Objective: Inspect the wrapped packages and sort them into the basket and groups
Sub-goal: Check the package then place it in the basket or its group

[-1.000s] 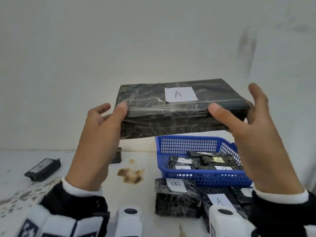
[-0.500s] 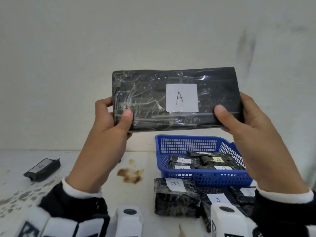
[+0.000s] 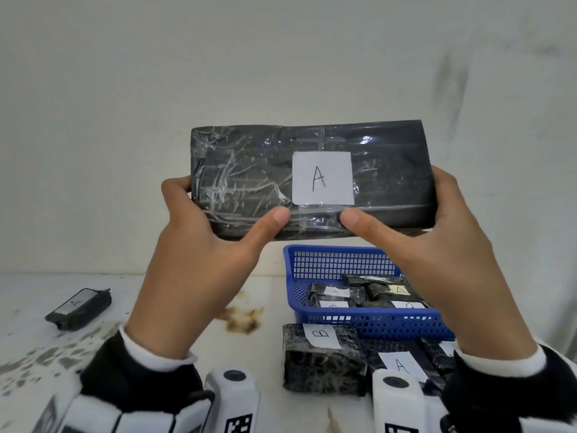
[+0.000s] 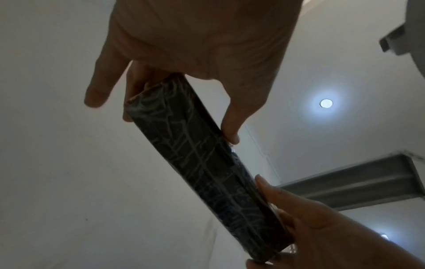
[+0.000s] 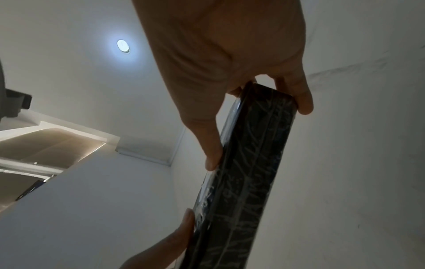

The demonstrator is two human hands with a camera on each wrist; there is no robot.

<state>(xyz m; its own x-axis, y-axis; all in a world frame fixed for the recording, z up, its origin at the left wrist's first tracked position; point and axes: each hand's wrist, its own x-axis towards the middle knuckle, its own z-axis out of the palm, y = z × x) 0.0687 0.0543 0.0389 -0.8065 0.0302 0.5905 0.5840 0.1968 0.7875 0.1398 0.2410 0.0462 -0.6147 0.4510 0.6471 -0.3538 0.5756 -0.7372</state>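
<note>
A large flat package (image 3: 256, 179) in black wrap and clear film is held upright in the air, its white label "A" (image 3: 322, 178) facing me. My left hand (image 3: 203, 245) grips its left end, thumb on the front lower edge. My right hand (image 3: 437, 245) grips the right end the same way. The wrist views show the package's narrow edge (image 4: 202, 167) (image 5: 248, 182) pinched between thumbs and fingers. Below stands a blue basket (image 3: 343, 260) holding several small labelled packages.
A small package marked "B" (image 3: 323, 360) and another marked "A" (image 3: 402, 364) lie in front of the basket. One small dark package (image 3: 78, 309) lies alone at the left of the white table (image 3: 156, 292). A brown stain (image 3: 243, 318) marks the middle. A wall rises behind.
The package has been tipped from lying flat to standing upright with its label facing me. Both thumbs have slid inward along the lower front edge, close together.
</note>
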